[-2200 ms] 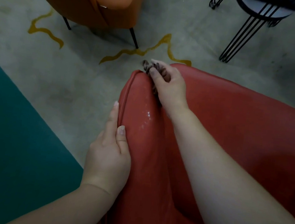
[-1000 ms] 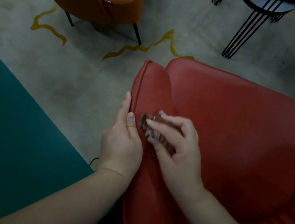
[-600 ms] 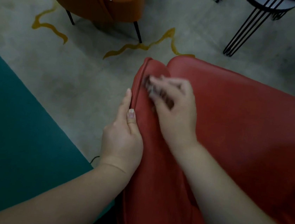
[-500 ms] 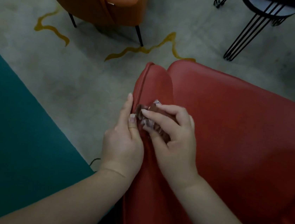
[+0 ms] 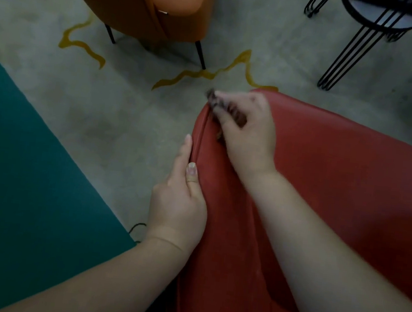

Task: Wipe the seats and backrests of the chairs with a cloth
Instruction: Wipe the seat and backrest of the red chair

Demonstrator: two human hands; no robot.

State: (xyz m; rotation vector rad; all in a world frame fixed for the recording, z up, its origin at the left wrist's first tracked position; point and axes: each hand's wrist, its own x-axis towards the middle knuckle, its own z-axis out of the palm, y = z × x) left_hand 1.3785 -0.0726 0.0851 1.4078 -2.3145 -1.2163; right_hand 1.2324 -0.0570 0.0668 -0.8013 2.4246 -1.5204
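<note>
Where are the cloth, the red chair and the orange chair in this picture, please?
cloth (image 5: 233, 112): head view, bunched part under the fingers.
red chair (image 5: 338, 176): head view, bare upholstery.
orange chair (image 5: 165, 5): head view, side of its shell.

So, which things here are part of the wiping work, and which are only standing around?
Part of the job:
- red chair, being wiped
- cloth, bunched in the right hand
- left hand, steadying the chair's edge

Standing around:
- orange chair
- black wire-legged stool
- green surface
</note>
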